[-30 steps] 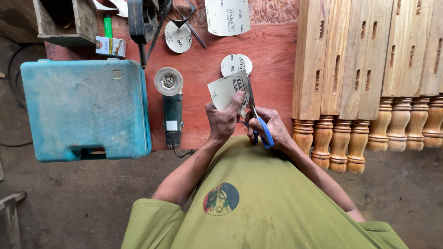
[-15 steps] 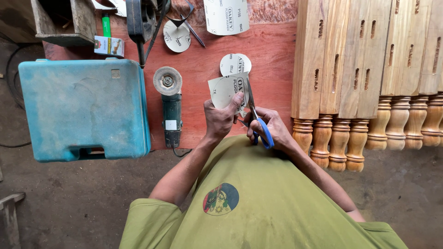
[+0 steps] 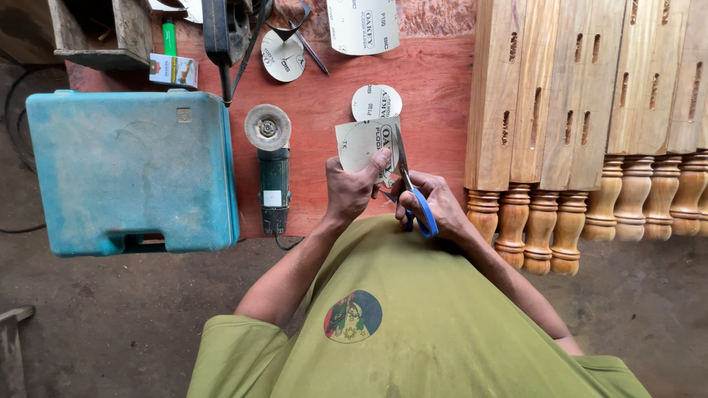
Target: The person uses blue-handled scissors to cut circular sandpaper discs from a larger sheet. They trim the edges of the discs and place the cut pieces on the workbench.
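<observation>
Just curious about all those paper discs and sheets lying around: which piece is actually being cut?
The sheet pinched in the left hand, with the blue-handled scissors in the right hand biting into it. The other pieces lie untouched on the board.

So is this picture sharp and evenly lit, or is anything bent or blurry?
Head view: soft, even light with no harsh glare; the sandpaper sheet, scissors and both hands, left hand and right hand, look sharp; the wide lens bows the wooden posts and blue case near the edges.

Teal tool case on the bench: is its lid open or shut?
Shut. The teal tool case lies flat with its lid down over the body, no contents showing, beside the angle grinder; its latches are not visible.
</observation>
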